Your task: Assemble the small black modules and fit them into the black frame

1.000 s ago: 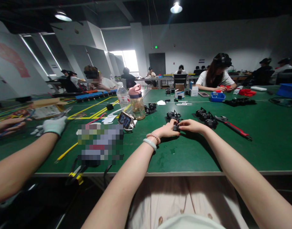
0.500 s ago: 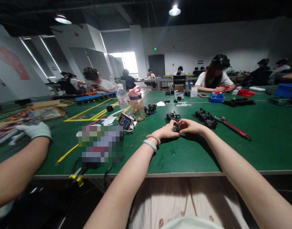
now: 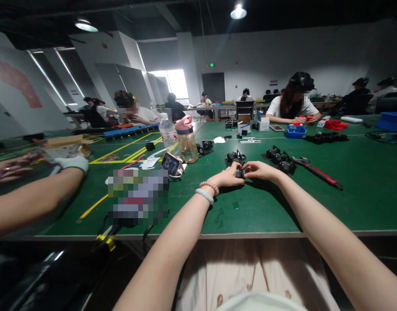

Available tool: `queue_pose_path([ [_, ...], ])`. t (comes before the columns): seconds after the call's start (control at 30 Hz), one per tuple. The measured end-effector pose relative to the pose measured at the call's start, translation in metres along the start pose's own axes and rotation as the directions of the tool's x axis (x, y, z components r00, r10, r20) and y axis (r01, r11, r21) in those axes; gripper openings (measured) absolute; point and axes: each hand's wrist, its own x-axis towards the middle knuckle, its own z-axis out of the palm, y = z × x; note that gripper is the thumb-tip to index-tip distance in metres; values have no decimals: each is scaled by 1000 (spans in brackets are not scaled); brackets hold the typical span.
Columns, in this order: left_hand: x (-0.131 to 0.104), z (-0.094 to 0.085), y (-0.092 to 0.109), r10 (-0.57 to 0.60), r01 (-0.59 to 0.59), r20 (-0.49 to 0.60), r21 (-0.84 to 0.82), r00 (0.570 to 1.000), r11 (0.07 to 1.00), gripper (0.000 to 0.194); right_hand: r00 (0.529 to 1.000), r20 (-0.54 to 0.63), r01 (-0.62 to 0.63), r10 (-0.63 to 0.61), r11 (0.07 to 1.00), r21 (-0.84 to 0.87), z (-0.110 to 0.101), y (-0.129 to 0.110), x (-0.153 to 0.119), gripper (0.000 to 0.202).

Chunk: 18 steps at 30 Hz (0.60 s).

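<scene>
Left hand (image 3: pixel 229 176) pinching small black part (image 3: pixel 239 172) over tabletop (image 3: pixel 315 211), twelve o'clock ahead; right hand (image 3: pixel 261 170) at it, grip unclear. Uneven pressure could slip it toward black assembly (image 3: pixel 286 166) at its two o'clock.

Black part (image 3: pixel 240 173): small, dark, mostly covered from where I watch
Part's tilt: I cannot tell
Part's place: between left hand (image 3: pixel 230 176) and right hand (image 3: pixel 259 170) fingertips
</scene>
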Motion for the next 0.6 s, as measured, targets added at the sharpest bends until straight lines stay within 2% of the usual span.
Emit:
queue_pose_path([
  [0.4,1,0,1,-14,14,9,32,1000,999,63,1000,15,4,-2,984,-179,-2,-5,-1,37],
  [0.6,3,2,-4,-6,6,2,49,1000,999,63,999,33,12,-6,983,-185,-2,0,1,38],
])
